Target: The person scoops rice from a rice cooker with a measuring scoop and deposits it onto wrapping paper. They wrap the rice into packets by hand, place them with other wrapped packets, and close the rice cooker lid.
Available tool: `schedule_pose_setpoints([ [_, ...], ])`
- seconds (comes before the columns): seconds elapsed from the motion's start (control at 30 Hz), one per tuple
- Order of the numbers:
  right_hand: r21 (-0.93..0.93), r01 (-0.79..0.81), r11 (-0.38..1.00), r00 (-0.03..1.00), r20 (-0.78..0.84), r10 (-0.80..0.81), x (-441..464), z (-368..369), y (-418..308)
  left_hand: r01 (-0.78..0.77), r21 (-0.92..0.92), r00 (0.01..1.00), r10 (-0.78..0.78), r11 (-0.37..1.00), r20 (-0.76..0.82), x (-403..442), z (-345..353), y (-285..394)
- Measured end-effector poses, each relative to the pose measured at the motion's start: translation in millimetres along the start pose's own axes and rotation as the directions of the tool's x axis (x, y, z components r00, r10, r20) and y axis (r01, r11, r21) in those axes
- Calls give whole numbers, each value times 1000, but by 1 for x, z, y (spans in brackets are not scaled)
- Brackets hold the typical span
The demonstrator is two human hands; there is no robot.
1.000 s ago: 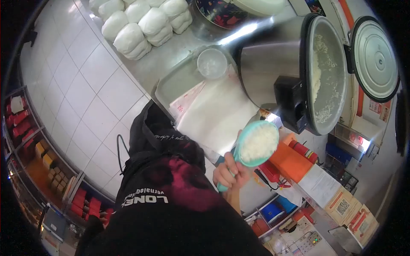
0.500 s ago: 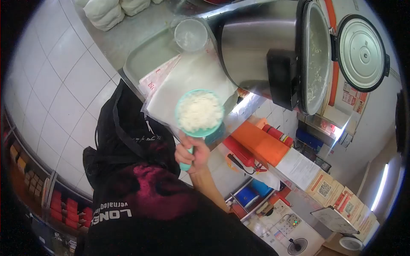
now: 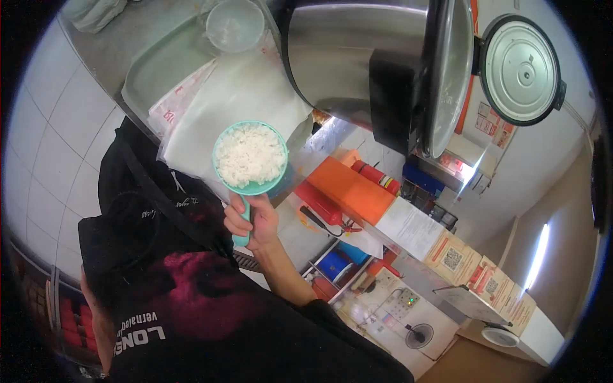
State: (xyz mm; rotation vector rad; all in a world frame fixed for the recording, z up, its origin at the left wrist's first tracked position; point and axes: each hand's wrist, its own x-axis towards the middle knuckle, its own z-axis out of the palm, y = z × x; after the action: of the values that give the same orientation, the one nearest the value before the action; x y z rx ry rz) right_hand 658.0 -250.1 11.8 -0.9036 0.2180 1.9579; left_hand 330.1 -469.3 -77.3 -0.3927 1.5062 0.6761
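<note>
My right hand (image 3: 253, 222) is wrapped round the handle of a turquoise scoop (image 3: 244, 239). White rice (image 3: 251, 155) fills the scoop's round bowl, which is over the near edge of a stack of white paper sheets (image 3: 239, 105). Beneath the sheets lies a grey tray (image 3: 150, 76), with a clear round container (image 3: 235, 25) at its far side. A large steel rice cooker (image 3: 351, 54) stands right of the sheets, its lid (image 3: 525, 75) open. Only a strip of my left arm shows at the lower left; the left hand is out of sight.
A wrapped white bundle (image 3: 96, 14) sits at the counter's upper left. Right of my hand are an orange box (image 3: 350, 191), red fire extinguishers (image 3: 319, 203) and printed cards with QR codes (image 3: 452, 258). A small fan (image 3: 419, 336) is at the lower right.
The view has shifted, so the counter and cooker appear further up and left. My right hand has carried the rice-filled scoop away from the cooker, back over the edge of the sheets.
</note>
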Motion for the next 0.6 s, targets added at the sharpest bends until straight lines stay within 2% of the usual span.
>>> schedule_pose_setpoints([
  [0.13,16,19,1000,996,-90,-17,6,3,-8,-31,-34,999,32,999,7,-10,3,25],
  [0.2,-22,51,998,980,-193,-55,11,16,-14,-42,-44,999,42,998,15,-15,5,35],
  [0.53,-13,83,996,975,-207,-84,19,-9,-29,-119,-48,991,121,992,53,-31,14,89],
  [0.6,-40,106,994,961,-253,-113,20,-14,-30,-127,-39,990,130,991,61,-35,13,98],
])
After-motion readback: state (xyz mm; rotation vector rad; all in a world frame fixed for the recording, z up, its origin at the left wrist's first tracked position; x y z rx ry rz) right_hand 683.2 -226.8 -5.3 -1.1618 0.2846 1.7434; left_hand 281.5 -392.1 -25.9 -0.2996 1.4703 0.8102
